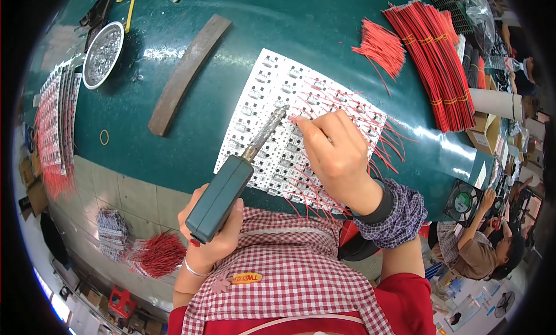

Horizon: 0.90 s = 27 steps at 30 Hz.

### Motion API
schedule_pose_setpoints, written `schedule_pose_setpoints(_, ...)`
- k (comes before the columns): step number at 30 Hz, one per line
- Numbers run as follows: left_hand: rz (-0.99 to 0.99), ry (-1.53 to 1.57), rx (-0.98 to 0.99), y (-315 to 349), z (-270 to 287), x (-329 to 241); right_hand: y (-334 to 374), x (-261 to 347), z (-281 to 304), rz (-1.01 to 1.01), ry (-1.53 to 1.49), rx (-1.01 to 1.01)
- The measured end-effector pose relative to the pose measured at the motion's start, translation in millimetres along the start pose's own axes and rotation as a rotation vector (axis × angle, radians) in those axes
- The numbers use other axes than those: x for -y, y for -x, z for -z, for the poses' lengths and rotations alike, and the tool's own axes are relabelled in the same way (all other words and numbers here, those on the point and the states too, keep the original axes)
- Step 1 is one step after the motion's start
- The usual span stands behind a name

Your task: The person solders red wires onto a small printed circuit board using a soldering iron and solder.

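Observation:
My left hand (215, 242) is wrapped round the dark green body of a soldering gun (220, 197). Its metal barrel slants up and right, with the tip over a white circuit board panel (238, 112) dotted with small dark and silver parts. Close to that tip, my right hand (337, 152) is closed in a pinch on a red wire (294, 119), of which only a short end shows. Many thin red wires (397, 144) stick out from the panel's right half, some passing under my right hand and wrist.
Bundled red wires (431, 63) and a loose pile (379, 48) lie at the far right. A brown wooden strip (188, 74) and a white-rimmed bowl (86, 74) are left of the panel, past stacked wired panels (58, 121). A black fan (463, 200) and a co-worker (478, 251) are at right.

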<state>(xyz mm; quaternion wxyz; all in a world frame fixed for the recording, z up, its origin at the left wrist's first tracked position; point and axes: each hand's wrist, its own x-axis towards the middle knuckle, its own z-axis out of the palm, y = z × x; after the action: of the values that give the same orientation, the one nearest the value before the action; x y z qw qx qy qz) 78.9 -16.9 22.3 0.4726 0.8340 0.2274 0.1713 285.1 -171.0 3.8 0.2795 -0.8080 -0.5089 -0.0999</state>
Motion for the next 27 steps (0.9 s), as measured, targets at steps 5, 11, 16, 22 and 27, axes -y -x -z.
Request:
schedule_pose_setpoints(5,-0.018,-0.014,0.014,-2.1,1.2,-2.6,1.4,0.0,-2.1,-0.034,-0.052,0.028)
schedule_pose_setpoints(11,0.026,0.002,0.038,-1.5,-0.1,-2.7,1.1,1.5,-2.6,-0.077,-0.056,0.04)
schedule_pose_setpoints(16,0.045,-0.002,0.048,-2.7,-2.6,-1.9,1.1,1.3,-3.7,-0.086,-0.055,0.038)
schedule_pose_setpoints(22,0.041,-0.021,0.076,-7.2,0.5,-6.4,1.0,-0.2,-4.6,-0.08,-0.055,0.031)
schedule_pose_setpoints(27,0.058,0.032,0.043,-7.9,-0.2,-7.7,0.6,-0.3,-5.5,-0.075,-0.058,0.01)
